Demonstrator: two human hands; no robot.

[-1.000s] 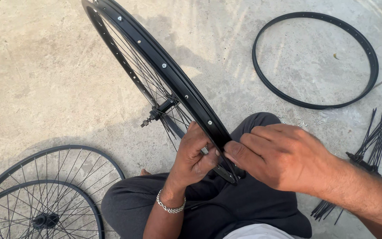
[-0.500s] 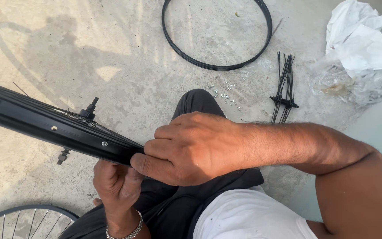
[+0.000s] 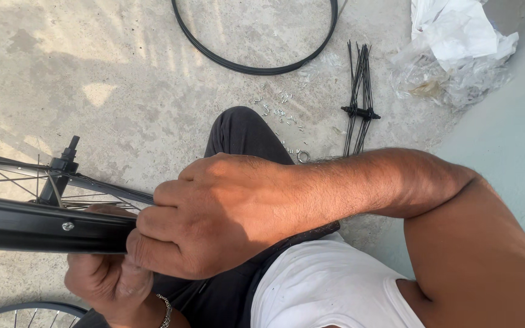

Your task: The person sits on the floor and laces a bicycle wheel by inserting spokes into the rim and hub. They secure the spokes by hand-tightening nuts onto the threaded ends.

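Moved: black wheel rim (image 3: 37,229) sits lower in view, hub (image 3: 59,172) nearer.
Right hand (image 3: 214,212): grip closed over rim end.
Left hand (image 3: 107,276): grip curled under rim.
Floor: spoke bundle (image 3: 360,97), bare hoop (image 3: 256,64).

I see a black metal wheel rim (image 3: 44,228), its finish smooth and semi-gloss, with a small bright metal nipple set in it; thin wire spokes (image 3: 7,163) run to a dark metal hub (image 3: 62,167); a bare black hoop (image 3: 256,64) looks matt; a bundle of dark spokes (image 3: 360,91) lies on rough, pitted concrete floor (image 3: 123,79); small shiny metal nipples (image 3: 277,106) glint; crinkled clear plastic and white paper (image 3: 454,45) sit beyond; dark cloth trousers (image 3: 238,130), white cloth shirt (image 3: 329,285).
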